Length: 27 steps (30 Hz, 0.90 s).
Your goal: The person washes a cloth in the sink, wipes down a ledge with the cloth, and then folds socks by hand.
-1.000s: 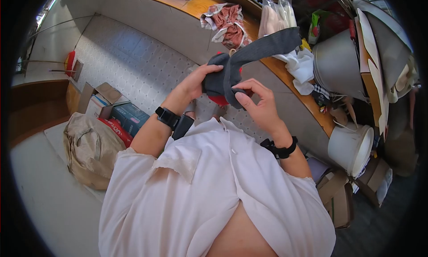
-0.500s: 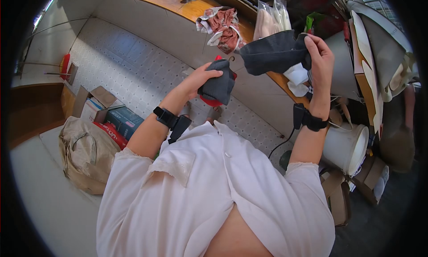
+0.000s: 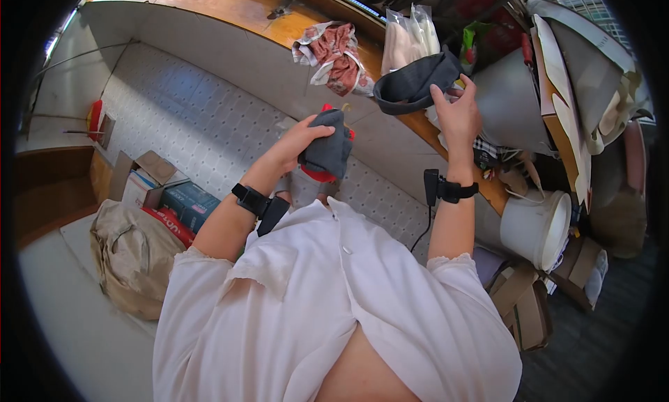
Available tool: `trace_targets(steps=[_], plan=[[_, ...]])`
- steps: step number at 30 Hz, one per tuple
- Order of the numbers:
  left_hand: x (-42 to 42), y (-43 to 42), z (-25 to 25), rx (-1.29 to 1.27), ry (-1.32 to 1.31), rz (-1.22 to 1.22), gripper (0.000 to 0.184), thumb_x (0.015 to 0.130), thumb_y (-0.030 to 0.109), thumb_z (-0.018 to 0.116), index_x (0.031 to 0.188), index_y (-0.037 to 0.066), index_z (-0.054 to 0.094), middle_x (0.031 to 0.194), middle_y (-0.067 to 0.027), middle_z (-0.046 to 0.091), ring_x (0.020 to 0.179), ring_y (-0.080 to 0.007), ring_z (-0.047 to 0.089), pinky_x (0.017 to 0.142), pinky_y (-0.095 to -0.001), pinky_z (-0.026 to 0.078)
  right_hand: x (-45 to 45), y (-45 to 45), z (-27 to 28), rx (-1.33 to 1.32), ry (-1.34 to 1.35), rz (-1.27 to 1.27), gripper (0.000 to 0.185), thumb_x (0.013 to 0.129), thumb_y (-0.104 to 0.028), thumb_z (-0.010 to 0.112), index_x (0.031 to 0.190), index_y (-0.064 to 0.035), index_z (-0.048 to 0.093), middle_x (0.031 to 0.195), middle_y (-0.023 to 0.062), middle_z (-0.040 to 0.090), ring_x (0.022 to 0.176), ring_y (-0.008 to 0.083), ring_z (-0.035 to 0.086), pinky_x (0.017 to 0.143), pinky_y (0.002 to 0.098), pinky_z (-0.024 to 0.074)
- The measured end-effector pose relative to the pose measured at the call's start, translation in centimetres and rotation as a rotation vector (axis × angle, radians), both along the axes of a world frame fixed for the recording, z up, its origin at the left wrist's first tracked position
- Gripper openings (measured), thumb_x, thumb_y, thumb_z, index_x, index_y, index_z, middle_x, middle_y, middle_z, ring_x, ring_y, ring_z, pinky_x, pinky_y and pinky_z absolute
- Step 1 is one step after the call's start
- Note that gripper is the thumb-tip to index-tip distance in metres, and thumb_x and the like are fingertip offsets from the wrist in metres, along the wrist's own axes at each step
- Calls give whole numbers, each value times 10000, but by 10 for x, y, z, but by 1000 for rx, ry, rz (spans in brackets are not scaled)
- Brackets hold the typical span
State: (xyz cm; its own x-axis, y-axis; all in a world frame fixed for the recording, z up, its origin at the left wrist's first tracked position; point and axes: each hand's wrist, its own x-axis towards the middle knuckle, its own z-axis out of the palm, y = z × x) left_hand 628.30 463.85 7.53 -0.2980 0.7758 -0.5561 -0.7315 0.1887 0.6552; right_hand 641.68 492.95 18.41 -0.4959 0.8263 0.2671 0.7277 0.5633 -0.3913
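Note:
My left hand (image 3: 296, 143) is closed round a folded dark grey cloth (image 3: 327, 148), thumb across its top. Red edges and a small hook show behind this cloth; what they belong to is mostly hidden. My right hand (image 3: 456, 113) has its thumb and fingers spread beside a dark grey fabric piece (image 3: 411, 88), which is curled into a loop at the edge of the wooden ledge. The thumb overlaps the fabric's near side, and no firm hold shows.
On the wooden ledge (image 3: 209, 6) lies a crumpled red-and-white cloth (image 3: 338, 57), near clear plastic packets (image 3: 410, 43). A white bucket (image 3: 536, 228) and cardboard boxes (image 3: 523, 304) stand at the right. A brown bag (image 3: 132, 256) and a teal box (image 3: 188, 203) sit at the left.
My right hand has gone from pinching the fabric's corner to spread fingers, moving left and slightly down. The fabric has curled into a loop. My left hand still holds its cloth, slightly lower.

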Motion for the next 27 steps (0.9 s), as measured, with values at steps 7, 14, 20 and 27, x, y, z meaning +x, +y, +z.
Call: trace_targets(steps=[7, 14, 20, 27], plan=[[5, 8, -3, 25, -22, 26, 483, 1010, 167, 662, 1459, 36, 545, 1311, -132, 700, 1131, -229, 725, 978, -388, 609, -6, -39, 62, 0, 597, 379, 322, 921, 8, 589, 1222, -38, 694, 1047, 66, 709, 898, 162, 675, 826, 307, 541], [25, 26, -9, 115, -72, -102, 447, 974, 193, 708, 1390, 78, 592, 1261, -84, 714, 1100, -191, 720, 979, -341, 582, -12, -116, 122, -96, 661, 808, 344, 946, 37, 496, 1254, 23, 649, 1181, 100, 648, 1018, 153, 629, 914, 262, 506], [16, -13, 5, 173, -44, -84, 512, 938, 239, 763, 1402, 92, 606, 1303, -96, 698, 1128, -194, 695, 1000, -331, 565, -35, -160, 147, -398, 751, 888, 480, 998, -13, 617, 1470, 26, 537, 1356, 158, 634, 1151, 265, 683, 1023, 394, 578], [6, -111, -22, -27, 45, 147, 520, 926, 295, 767, 1390, 111, 624, 1261, -112, 716, 1120, -247, 704, 982, -377, 565, -77, -206, 141, -428, 696, 1145, 596, 937, 46, 572, 1525, -13, 494, 1329, 209, 648, 1137, 252, 687, 1015, 316, 533]])
